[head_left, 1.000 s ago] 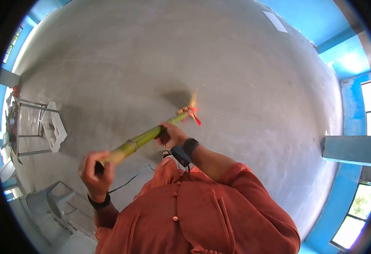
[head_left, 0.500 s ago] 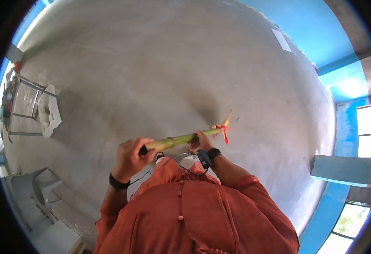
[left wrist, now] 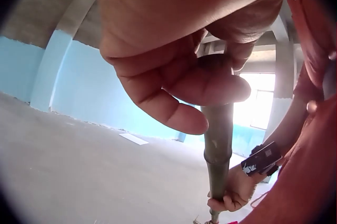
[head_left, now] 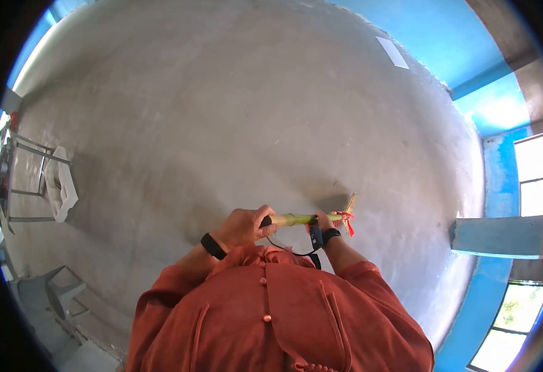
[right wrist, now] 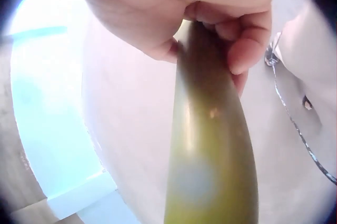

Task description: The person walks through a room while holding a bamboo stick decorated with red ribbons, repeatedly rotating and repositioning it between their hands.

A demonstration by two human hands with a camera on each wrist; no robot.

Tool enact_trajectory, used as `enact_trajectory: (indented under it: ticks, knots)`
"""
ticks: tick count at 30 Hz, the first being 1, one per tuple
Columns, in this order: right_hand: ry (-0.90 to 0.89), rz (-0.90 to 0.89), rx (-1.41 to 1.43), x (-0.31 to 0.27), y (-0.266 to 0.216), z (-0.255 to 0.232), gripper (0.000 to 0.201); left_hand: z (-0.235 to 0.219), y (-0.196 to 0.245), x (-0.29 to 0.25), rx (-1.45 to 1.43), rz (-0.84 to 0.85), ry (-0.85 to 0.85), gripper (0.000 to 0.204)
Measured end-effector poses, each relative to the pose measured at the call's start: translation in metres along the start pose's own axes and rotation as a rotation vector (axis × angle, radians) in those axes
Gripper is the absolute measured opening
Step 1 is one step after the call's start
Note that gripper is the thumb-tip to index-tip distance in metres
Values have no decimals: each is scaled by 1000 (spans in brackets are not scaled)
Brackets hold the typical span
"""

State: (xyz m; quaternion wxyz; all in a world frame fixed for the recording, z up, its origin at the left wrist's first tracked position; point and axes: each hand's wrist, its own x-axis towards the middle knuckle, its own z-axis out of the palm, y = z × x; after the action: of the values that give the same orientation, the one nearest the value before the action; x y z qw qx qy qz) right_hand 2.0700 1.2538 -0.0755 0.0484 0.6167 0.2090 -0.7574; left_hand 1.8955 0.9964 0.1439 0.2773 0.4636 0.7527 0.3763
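Movement: since the earlier head views, the green stalk (head_left: 297, 219) has gone from a slant to lying almost level across the head view, and it now shows close to the front of the red shirt (head_left: 234, 310). The left hand (head_left: 241, 227) has come in toward the middle.
Left hand: fingers curled round the thick, dark-ended part of the stalk, with the thumb on it too.
Right hand (head_left: 324, 223): fingers and thumb closed round the thinner part, just beside the tied end.
Stalk: held between the two hands in front of the person's body, above the floor (head_left: 203, 111). A raised ring shows on it between the hands.
Tied end: a red strip (head_left: 350, 228) is wrapped there and hangs loose; a pale pointed piece (head_left: 352, 203) sticks out beside it.
Wrists: a black band (head_left: 213, 246) on the left one; a small black device (head_left: 316, 237) and a dark strap on the right one, with a cable (head_left: 293, 252) running below the stalk.
Left side of the room: a metal frame (head_left: 31, 193) with a white piece (head_left: 62, 184) against it, and a grey chair (head_left: 63, 291) lower down.
Far side: a white sheet (head_left: 393, 52) lies on the floor near the blue wall (head_left: 420, 34).
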Motion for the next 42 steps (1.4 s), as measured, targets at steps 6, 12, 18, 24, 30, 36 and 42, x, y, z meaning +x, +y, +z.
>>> enact_trajectory:
  ticks: [6, 12, 18, 24, 30, 36, 42]
  knots:
    - [-287, -150, -520, 19, -21, 49, 35, -2, -2, -5, -74, -127, 359, 23]
    - [-867, -616, -833, 79, 47, 190, 23, -69, 29, -74, 149, -405, 776, 17]
    - [-688, 170, -330, -74, 15, 310, 14, -103, 81, -79, 576, -22, 746, 24]
    - [-823, 108, -165, -129, -19, 321, 21, -138, 86, -59, 562, 169, 679, 29]
    - [-646, 205, 83, -131, -42, 297, 19, -189, 47, -32, 522, -125, 882, 22]
    - [-520, 374, 260, -109, -39, 269, 21, -203, 41, 39, 123, -389, 753, 16]
    - [-751, 351, 172, -82, -66, 287, 19, -176, 93, 45, 677, 119, 636, 17]
